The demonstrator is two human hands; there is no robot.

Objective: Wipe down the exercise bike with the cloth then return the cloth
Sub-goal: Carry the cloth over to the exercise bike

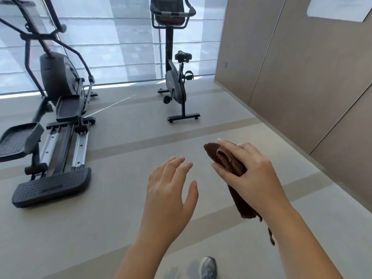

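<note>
Cloth: a folded brown terry cloth (227, 160) is held at centre right of the frame, clasped between the thumb and curled fingers of the right hand (251, 174); a loose end (270, 234) hangs below the wrist
Left hand: the left hand (169, 188) is held empty at lower centre, fingers spread and relaxed, near the cloth but apart from it
Exercise bike: the upright exercise bike (175, 85) is seen at upper centre before the shaded window, well apart from both hands; wiping is judged not yet begun
Wrong machine: the elliptical trainer (58, 81) at the left of the frame lies nearer (both machines are black), so it could be wiped by mistake if the approach is bent leftward
Dropped cloth: the fold is kept by one hand only; it could be shaken open or let fall if that grip is slackened on the way
Trailing end: the hanging end could be snagged on a pedal (189, 75) once the lower frame is reached
Missed parts: the console (171, 11) at the top edge and the saddle (182, 56) could be skipped if only the body is rubbed
Footing: a grey shoe (208, 267) is seen at the bottom edge; the bike's rear foot bar (183, 117) could be tripped over if unwatched
</note>
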